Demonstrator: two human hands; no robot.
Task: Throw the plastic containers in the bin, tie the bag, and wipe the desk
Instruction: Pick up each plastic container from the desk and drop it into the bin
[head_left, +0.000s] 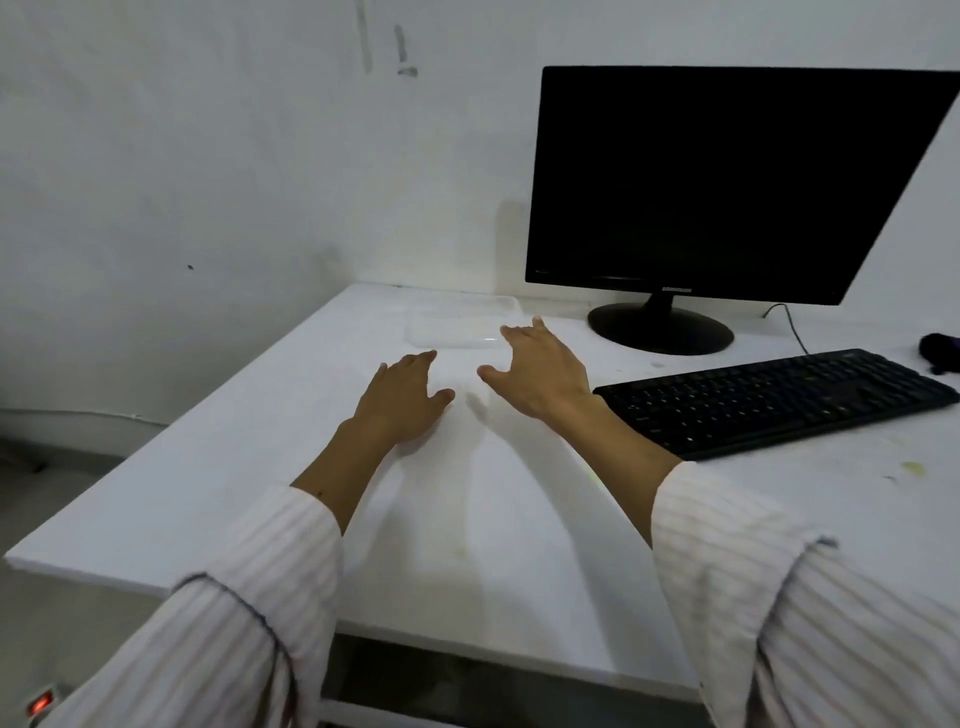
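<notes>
Reaching: both bare hands stretch forward over the white rectangular desk top (218, 499) toward the containers.
Containers: clear, shallow, rectangular plastic containers (457, 325) lie flat on the desk near its far edge, at about 12 o'clock from the hands; they are so pale against the white surface that their number cannot be told.
Contents: nothing can be made out inside them; whether they are empty cannot be told.
Left hand: the left hand (405, 400) is palm down, fingers loosely spread and gripping nothing, just short of the containers' near edge at about 7 o'clock from them.
Right hand: the right hand (537, 371) is fingers splayed wide and holding nothing, its fingertips over or at the containers' near right corner; contact cannot be told.
Sleeves: pale striped shirt sleeves (270, 587) are pushed up to the forearms.
Monitor: a black flat-screen monitor on a round black stand (727, 182) sits at 2 o'clock from the containers, screen dark.
Keyboard: a black full-size keyboard (774, 397) lies at 3 o'clock from the right hand, angled.
Dark object: a small dark purple thing (940, 351) lies at the right frame edge beyond the keyboard; too cropped to identify.
Stain: a yellowish smear (911, 467) marks the desk at 5 o'clock from the keyboard.
Wall: a scuffed white wall (208, 156) stands behind the desk.
</notes>
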